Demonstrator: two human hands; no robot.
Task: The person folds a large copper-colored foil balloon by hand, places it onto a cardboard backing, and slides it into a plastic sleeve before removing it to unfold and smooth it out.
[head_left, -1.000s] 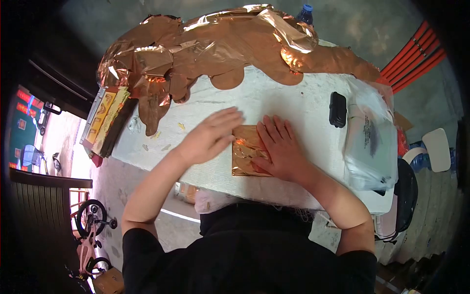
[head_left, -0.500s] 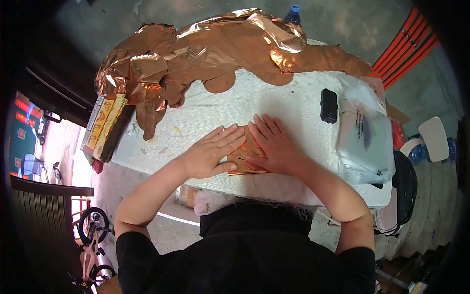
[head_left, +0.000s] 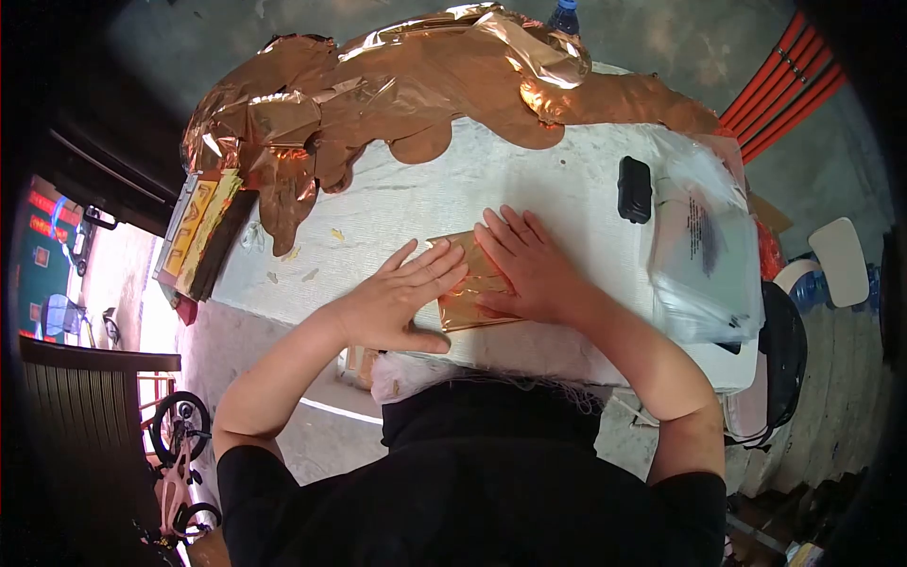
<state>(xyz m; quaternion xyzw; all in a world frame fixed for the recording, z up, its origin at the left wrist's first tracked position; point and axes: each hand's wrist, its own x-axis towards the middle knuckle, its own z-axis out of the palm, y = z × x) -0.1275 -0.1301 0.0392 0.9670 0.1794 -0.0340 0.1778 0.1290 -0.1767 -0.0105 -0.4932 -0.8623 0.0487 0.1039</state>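
A small folded packet of copper-coloured foil [head_left: 470, 300] lies flat on the white-covered table [head_left: 378, 213], close to my body. My left hand [head_left: 402, 295] rests on its left edge with the fingers stretched out and the thumb apart. On the packet's right side my right hand [head_left: 531, 274] lies flat, fingers spread, its thumb across the foil. Both palms hide parts of the packet. Beyond my hands, large crumpled copper foil balloons [head_left: 397, 94] stretch along the far edge of the table.
Right of my hands lie a black case [head_left: 634, 190] and a stack of clear plastic bags [head_left: 704, 265]. Boxes [head_left: 200, 236] stand at the left edge. A blue-capped bottle [head_left: 564, 17] is behind the table; red tubes [head_left: 779, 90] lean at the far right.
My left hand has slid slightly left and its thumb has come off the packet, so more foil shows. My right hand stays on the packet. The view has shifted a little.
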